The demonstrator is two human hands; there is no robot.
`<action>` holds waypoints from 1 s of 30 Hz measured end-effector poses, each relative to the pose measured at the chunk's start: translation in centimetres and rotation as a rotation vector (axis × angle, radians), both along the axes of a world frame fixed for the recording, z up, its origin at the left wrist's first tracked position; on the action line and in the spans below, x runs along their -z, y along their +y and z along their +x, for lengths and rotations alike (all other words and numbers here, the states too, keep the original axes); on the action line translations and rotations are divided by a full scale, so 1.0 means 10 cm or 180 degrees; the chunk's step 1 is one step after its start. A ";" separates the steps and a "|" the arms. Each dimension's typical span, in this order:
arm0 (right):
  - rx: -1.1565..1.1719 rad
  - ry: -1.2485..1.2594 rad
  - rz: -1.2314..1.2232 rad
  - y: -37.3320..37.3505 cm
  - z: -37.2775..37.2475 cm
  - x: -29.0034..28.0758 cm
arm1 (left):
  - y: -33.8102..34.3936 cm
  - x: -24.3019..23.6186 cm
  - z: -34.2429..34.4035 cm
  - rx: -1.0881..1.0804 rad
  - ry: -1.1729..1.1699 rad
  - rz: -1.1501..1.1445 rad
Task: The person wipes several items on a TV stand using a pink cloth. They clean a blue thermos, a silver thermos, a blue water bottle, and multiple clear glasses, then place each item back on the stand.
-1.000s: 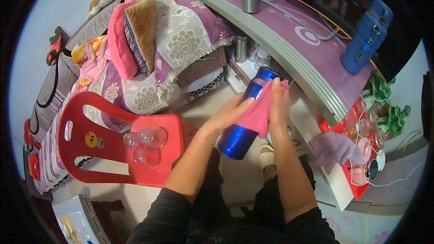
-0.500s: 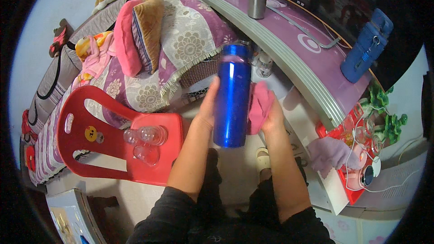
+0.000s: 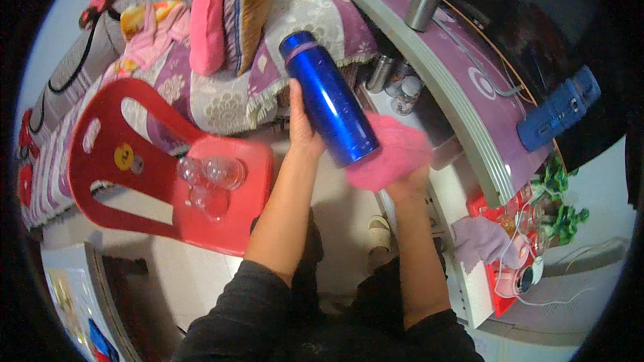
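- While the left hand (image 3: 305, 131) grips the blue bottle (image 3: 330, 100) along its side, thumb showing, fingers hidden behind, the right hand (image 3: 409, 186) holds a pink cloth (image 3: 396, 151); how tightly its fingers close cannot be told;
- Bottle in the air, between red chair (image 3: 218, 231) and purple-topped table (image 3: 456, 74); tilted, banded end up-left, base down-right;
- Cloth at the base, blurred; exact contact unclear;
- Clear vessels (image 3: 223, 171) on the chair seat; steel flask (image 3: 426, 1) on the table.
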State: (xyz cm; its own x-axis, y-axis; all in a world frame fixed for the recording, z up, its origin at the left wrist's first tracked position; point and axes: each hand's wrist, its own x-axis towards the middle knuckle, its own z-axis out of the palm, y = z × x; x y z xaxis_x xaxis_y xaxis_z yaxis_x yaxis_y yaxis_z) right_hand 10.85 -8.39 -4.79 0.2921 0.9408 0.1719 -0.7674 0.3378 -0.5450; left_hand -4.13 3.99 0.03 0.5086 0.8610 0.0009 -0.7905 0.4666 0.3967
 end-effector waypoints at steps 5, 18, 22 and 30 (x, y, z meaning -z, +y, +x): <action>-0.0357 0.0782 -0.0637 -0.11 0.00 -0.21 | 0.00 0.06 0.07 -0.0204 -0.0110 -0.0092; -0.0350 0.1100 -0.1008 -0.43 0.20 -0.25 | 0.20 0.36 0.80 -0.0627 0.1745 0.0724; -0.0414 0.1086 -0.0927 -0.34 0.27 -0.27 | 0.30 0.48 1.24 -0.0555 0.2262 0.0566; -0.0311 0.1248 -0.0990 -0.43 0.29 -0.59 | 0.80 1.05 2.02 -0.0973 0.2503 0.0949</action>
